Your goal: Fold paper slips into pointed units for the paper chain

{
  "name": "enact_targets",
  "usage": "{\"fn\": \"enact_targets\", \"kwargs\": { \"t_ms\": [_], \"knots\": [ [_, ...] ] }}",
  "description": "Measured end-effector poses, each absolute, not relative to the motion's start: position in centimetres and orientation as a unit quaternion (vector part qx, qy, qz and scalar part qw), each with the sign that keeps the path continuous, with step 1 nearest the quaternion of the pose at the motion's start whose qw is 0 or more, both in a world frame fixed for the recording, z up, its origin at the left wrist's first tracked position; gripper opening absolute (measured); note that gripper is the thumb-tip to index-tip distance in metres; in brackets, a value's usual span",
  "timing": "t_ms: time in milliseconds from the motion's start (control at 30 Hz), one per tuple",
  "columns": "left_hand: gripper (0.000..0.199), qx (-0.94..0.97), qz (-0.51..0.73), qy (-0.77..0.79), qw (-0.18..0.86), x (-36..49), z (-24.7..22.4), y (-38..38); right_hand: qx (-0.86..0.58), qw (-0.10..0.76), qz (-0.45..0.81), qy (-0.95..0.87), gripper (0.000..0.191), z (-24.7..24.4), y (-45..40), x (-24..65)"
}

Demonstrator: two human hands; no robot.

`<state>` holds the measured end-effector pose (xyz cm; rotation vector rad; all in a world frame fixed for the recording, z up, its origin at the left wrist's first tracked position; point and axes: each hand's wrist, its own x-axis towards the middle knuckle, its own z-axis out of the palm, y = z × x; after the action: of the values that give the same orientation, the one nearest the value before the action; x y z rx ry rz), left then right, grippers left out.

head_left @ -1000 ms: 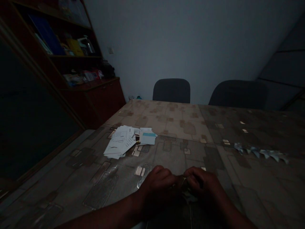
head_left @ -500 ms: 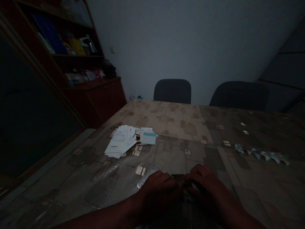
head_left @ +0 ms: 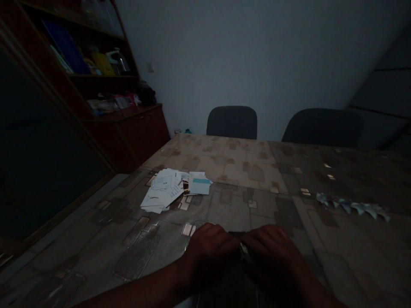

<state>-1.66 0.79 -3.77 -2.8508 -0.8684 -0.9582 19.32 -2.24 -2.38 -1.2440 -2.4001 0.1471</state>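
Note:
At the near edge of the table, my left hand [head_left: 210, 248] and my right hand [head_left: 272, 248] meet, both with curled fingers. Between their fingertips shows a small pale piece of folded paper [head_left: 244, 252], mostly hidden by the fingers and the dim light. A dark edge also shows between the hands; I cannot make out what it belongs to. Left of centre lies a loose pile of printed paper pieces [head_left: 165, 190], beside a piece with a blue band [head_left: 201, 181]. Off to the right rests a chain of pointed, folded paper pieces [head_left: 353, 206].
A patterned tablecloth [head_left: 221, 156] covers the table. Two dark chairs [head_left: 231, 122] stand behind its far edge, against a pale wall. At the left is a reddish wooden cabinet [head_left: 141, 132] with shelves of household items. The room is dim.
My hands have drawn closer together, and my right hand has shifted slightly left. Less of the dark edge shows between them. The papers on the table stay where they were.

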Motion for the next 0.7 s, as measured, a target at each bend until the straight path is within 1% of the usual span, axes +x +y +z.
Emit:
{"fn": "enact_targets", "kwargs": {
  "t_ms": [133, 300, 400, 500, 600, 700],
  "knots": [
    [0.020, -0.908, -0.313, -0.280, 0.010, -1.7, -3.7, 0.8, -0.449, 0.237, -0.024, -0.861, 0.029, -3.0, -2.3, 18.9],
    [0.013, -0.918, -0.294, -0.267, 0.007, -1.8, -4.1, 0.6, -0.420, 0.263, -0.052, -0.867, 0.023, -3.1, -2.0, 19.3],
    [0.009, -0.928, -0.266, -0.262, -0.003, -1.8, -4.3, 0.7, -0.400, 0.261, -0.029, -0.878, 0.022, -3.5, -1.7, 19.8],
    [0.006, -0.922, -0.271, -0.274, -0.030, -1.8, -4.5, 0.8, -0.409, 0.260, 0.010, -0.875, 0.020, -4.0, -1.3, 20.4],
    [0.004, -0.910, -0.277, -0.299, -0.069, -1.9, -4.5, 1.1, -0.427, 0.255, 0.065, -0.865, 0.017, -4.0, -1.2, 20.9],
    [0.006, -0.888, -0.273, -0.348, -0.131, -1.8, -4.1, 1.4, -0.443, 0.243, 0.124, -0.854, 0.011, -3.7, -1.1, 21.0]
  ]
}}
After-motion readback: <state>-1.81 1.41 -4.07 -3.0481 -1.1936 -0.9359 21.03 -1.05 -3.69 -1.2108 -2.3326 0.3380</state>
